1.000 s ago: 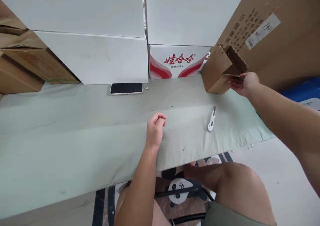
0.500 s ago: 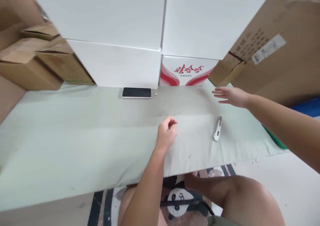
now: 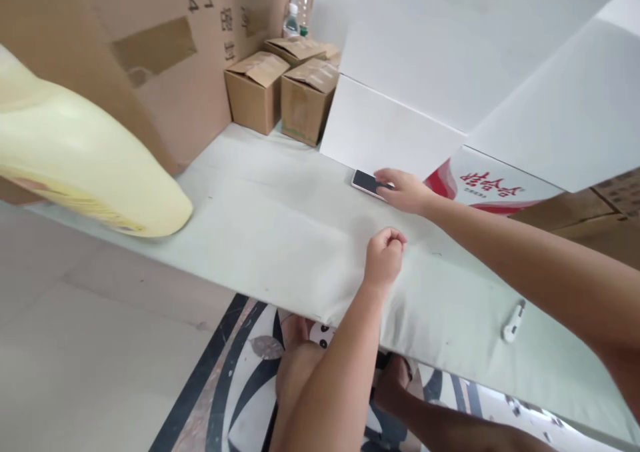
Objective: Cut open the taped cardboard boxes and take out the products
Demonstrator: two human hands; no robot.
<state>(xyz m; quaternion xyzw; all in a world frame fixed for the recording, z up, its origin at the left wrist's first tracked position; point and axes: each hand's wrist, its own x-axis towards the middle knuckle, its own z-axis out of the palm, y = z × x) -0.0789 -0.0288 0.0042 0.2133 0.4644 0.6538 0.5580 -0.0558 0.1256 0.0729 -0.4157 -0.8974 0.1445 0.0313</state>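
Observation:
My right hand (image 3: pixel 404 191) reaches over the right end of a smartphone (image 3: pixel 366 181) with a dark screen and light edge. Its thumb and fingers are apart over the phone, which lies flat on the cloth-covered table (image 3: pixel 280 219) by the white boxes. Part of the phone is hidden under the hand. Nearer to me, my left hand (image 3: pixel 385 255) rests on the cloth in a loose fist, with nothing visible in it. A white utility knife (image 3: pixel 514 321) lies on the cloth to the right, below my right forearm.
White boxes (image 3: pixel 395 122) are stacked along the back, one with red lettering (image 3: pixel 493 184). Small brown cartons (image 3: pixel 255 95) and plastic bottles (image 3: pixel 299 12) stand at the back left. A large pale yellow rounded object (image 3: pixel 95 152) juts in from the left, before a big carton (image 3: pixel 150 59).
My view has turned left. My right hand has moved left from the area beyond the knife to the phone. My left hand stays curled on the cloth.

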